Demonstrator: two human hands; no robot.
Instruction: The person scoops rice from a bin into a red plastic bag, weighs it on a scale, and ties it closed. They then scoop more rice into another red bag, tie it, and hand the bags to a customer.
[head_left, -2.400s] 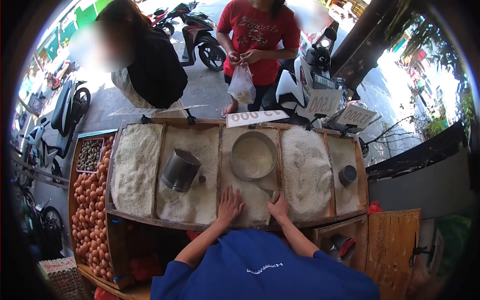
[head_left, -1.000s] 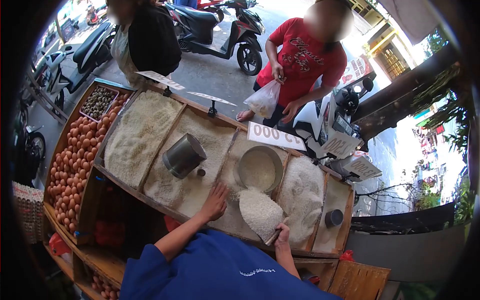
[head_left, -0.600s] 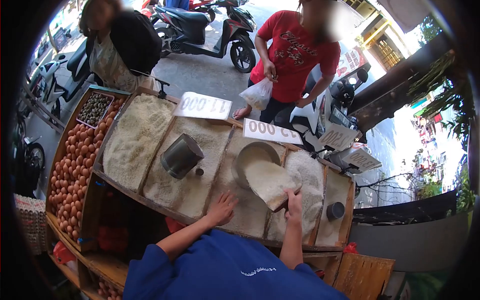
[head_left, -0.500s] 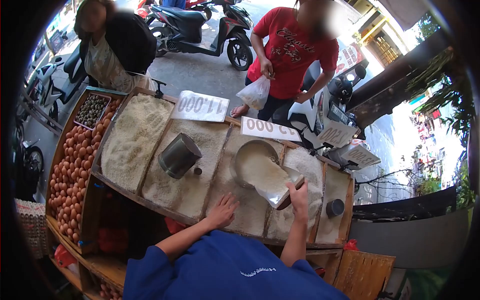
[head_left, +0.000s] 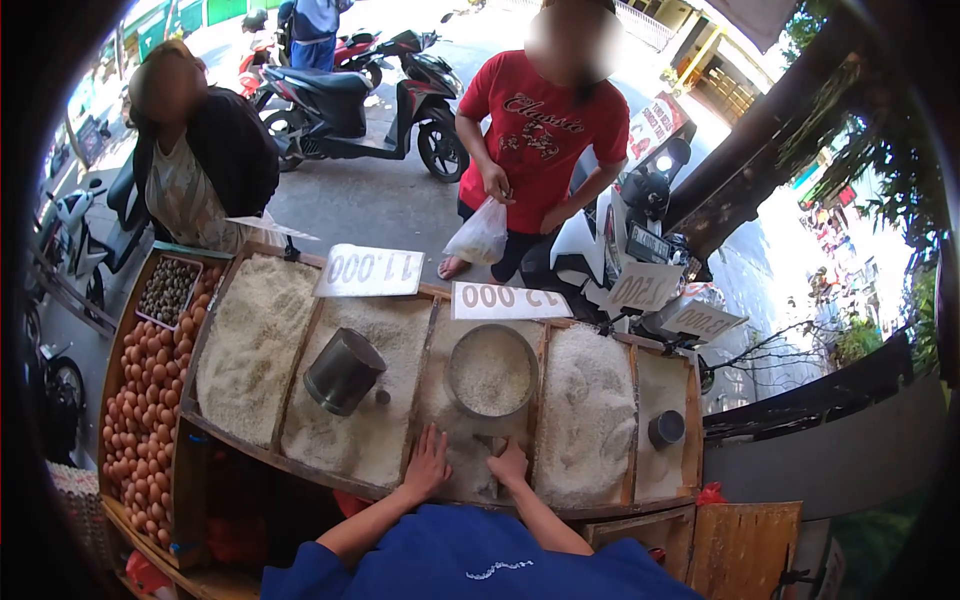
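My left hand (head_left: 428,462) lies open, fingers spread, on the rice at the near left of the middle compartment. Beside it, my right hand (head_left: 510,464) is closed on a scoop (head_left: 490,442), which is low in the same rice and mostly hidden by the hand. Just beyond both hands stands a round metal measuring tin (head_left: 492,370) with rice in it. In the compartment to the left, a larger dark metal can (head_left: 345,371) rests tilted on the rice, a small dark round object (head_left: 383,397) near it.
Wooden dividers separate several rice bins, with price signs (head_left: 368,271) along the far edge. Brown eggs (head_left: 150,400) fill a crate at left, small speckled eggs (head_left: 168,290) behind. A small tin (head_left: 666,428) sits at right. Two people stand across the stall, one holding a plastic bag (head_left: 478,235).
My right hand has brought the scoop from above the measuring tin, where rice was pouring, down to the rice in front. My left hand stays on the rice. The camera view has shifted.
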